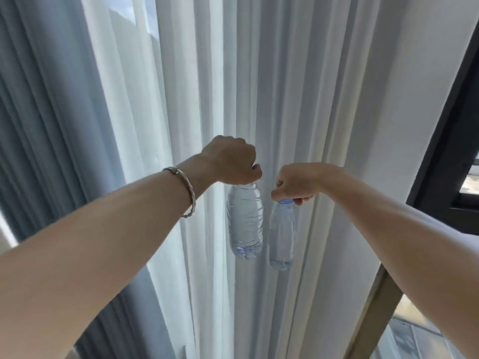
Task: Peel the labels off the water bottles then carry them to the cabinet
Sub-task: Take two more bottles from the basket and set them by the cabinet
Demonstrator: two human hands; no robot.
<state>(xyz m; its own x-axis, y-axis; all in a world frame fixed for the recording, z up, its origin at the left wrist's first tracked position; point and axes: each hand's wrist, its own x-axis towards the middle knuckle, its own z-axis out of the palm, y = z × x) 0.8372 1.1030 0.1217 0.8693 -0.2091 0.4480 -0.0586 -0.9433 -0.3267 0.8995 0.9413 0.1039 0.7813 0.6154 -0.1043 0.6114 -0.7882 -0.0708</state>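
Carry phase, I'd say; no labels visible. Left hand (230, 161) fists round the neck of the clear ribbed plastic water bottle (245, 218), which hangs at its 6 o'clock. Right hand (295, 183) pinches the clear blue-capped plastic water bottle (282, 234) the same way. Hold the necks firmly and don't swing them into the white sheer curtain (311, 73) at 12. Cabinet not in view.

Left bottle (245, 218): cap and neck hidden inside the left hand (230, 160);
Right bottle (282, 237): blue cap (285, 201) mostly covered by the right hand (295, 183) (only a sliver shows);
Left forearm (103, 242), right forearm (404, 234): cut off at the picture's edges;
Window frame (451, 161): cut by the right edge.
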